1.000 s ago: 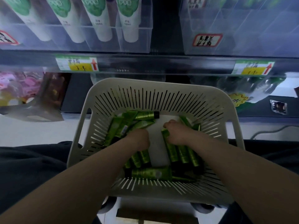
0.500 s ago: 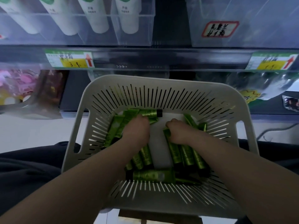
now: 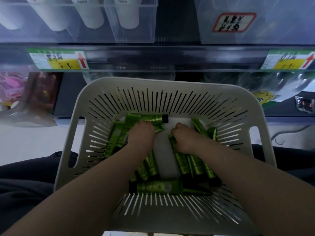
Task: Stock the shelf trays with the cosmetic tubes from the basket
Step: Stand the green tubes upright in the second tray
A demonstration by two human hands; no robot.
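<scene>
Basket (image 3: pixel 170 222) close before me, green tubes (image 3: pixel 182 163) heaped on its floor, one lying crosswise at near end. My left hand (image 3: pixel 141 135) down in left pile, fingers bent over tubes, tips hidden; cannot tell if gripping. My right hand (image 3: pixel 185 138) on right pile, fingers curled round tube tops, one end poking out beside knuckles. Beyond basket: shelf edge with price tags (image 3: pixel 58 60). Above: clear shelf trays (image 3: pixel 136 34), left holding white tubes (image 3: pixel 127 12), right bearing red-bordered label (image 3: pixel 233 22).
</scene>
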